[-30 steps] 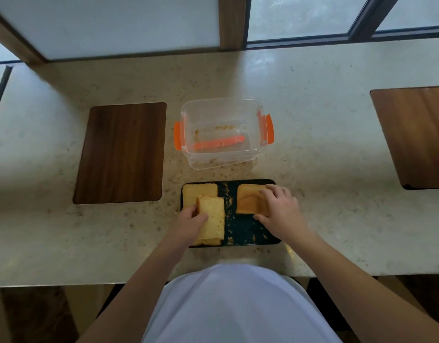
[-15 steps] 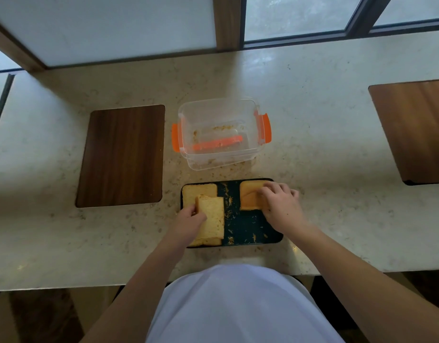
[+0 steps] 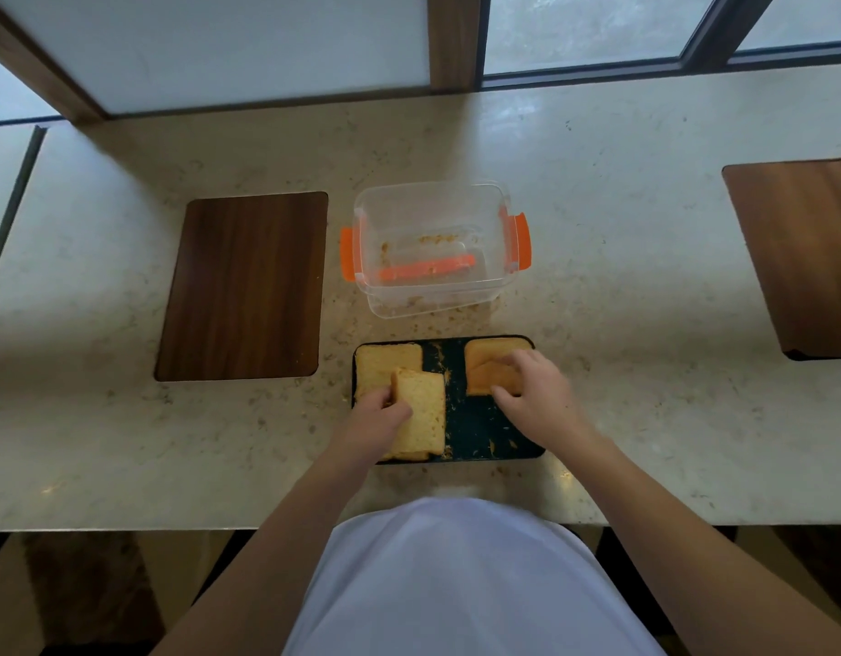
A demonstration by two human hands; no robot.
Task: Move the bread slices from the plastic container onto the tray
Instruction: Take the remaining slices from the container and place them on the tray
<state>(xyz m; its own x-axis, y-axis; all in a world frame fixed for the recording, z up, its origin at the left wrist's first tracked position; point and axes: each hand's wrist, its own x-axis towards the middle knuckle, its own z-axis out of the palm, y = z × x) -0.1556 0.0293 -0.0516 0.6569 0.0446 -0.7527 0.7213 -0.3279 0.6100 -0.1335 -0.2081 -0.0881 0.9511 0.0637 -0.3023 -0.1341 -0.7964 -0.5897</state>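
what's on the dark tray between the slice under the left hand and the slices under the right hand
Only a bare strip of the dark rectangular tray with scattered crumbs lies there, in the head view; the left hand and right hand touch bread either side.

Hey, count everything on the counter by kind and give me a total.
Bread slices visible: 4, more may be hidden
Black tray: 1
Plastic container: 1
Wooden boards: 2
Total: 8
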